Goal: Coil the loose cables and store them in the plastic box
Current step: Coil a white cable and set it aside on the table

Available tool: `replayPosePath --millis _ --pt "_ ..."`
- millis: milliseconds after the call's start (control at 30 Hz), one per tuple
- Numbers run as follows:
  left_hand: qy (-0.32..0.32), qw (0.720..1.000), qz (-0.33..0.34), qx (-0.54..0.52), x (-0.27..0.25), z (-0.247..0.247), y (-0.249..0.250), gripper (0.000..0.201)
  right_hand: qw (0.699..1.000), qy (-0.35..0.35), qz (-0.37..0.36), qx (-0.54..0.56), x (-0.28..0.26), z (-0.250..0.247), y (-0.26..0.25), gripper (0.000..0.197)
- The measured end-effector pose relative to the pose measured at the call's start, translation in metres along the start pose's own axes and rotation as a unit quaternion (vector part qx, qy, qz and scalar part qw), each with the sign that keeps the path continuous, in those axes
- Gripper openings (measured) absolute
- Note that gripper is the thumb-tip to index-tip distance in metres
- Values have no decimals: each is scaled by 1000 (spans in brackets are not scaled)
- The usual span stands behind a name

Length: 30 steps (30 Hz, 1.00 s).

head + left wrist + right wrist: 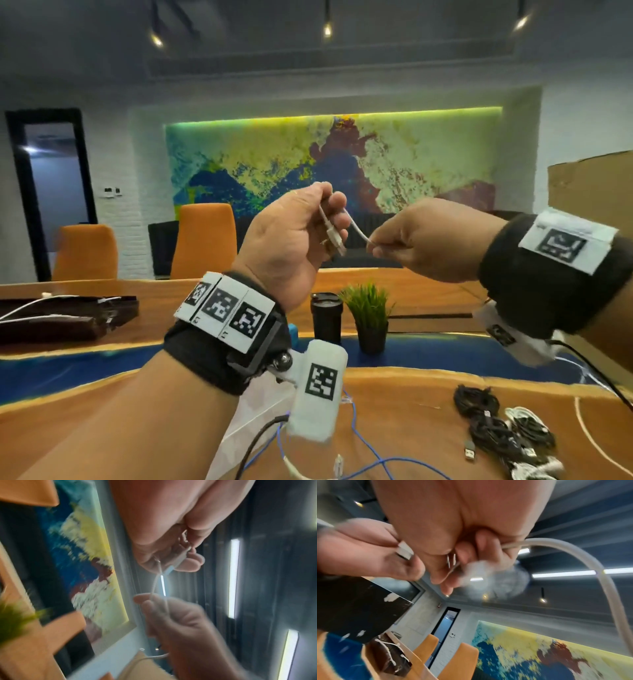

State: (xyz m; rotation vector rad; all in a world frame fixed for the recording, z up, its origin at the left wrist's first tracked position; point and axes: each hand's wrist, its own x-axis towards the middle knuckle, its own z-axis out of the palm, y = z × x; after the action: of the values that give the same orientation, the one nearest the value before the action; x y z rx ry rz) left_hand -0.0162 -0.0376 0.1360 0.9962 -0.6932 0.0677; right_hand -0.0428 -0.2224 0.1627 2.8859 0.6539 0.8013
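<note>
Raised above the table (394, 387), the left hand (291, 236) pinches the white cable (356, 228) near its USB plug (337, 241); the right hand (424, 240) curls round the cable just beside it. Coiled cables (496, 431) lie below right.

Left wrist view: curled fingers (190, 562) grip the plug end.

Right wrist view: fingers (481, 543) clasp the cable, which arcs away right.

A white cable (356, 229) runs between the hands. Black-and-white square-code tags (224, 311) sit on black wristbands (534, 274). The table (404, 387) is orange-brown with a blue band; near its right edge lie black and white cable bundles (503, 435); a blue wire (373, 448) trails at the near edge.
</note>
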Motion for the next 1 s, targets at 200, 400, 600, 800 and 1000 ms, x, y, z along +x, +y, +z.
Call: replayPosePath --millis 200,400,600,800,1000 --pt "-37 970 53 233 -9 5 -7 21 993 21 -103 -49 -17 -29 -30 27" --pt "-126 878 120 446 -20 -9 -18 31 992 54 -97 56 -16 -35 -26 20" --pt "-140 916 31 375 -33 -13 -13 33 966 154 -32 207 -8 -31 3 18" --pt "-87 992 -31 81 -34 0 -7 25 917 120 61 375 -6 31 -16 27" --pt "-56 904 120 406 -20 -13 -17 22 973 -107 -5 202 -22 51 -45 16"
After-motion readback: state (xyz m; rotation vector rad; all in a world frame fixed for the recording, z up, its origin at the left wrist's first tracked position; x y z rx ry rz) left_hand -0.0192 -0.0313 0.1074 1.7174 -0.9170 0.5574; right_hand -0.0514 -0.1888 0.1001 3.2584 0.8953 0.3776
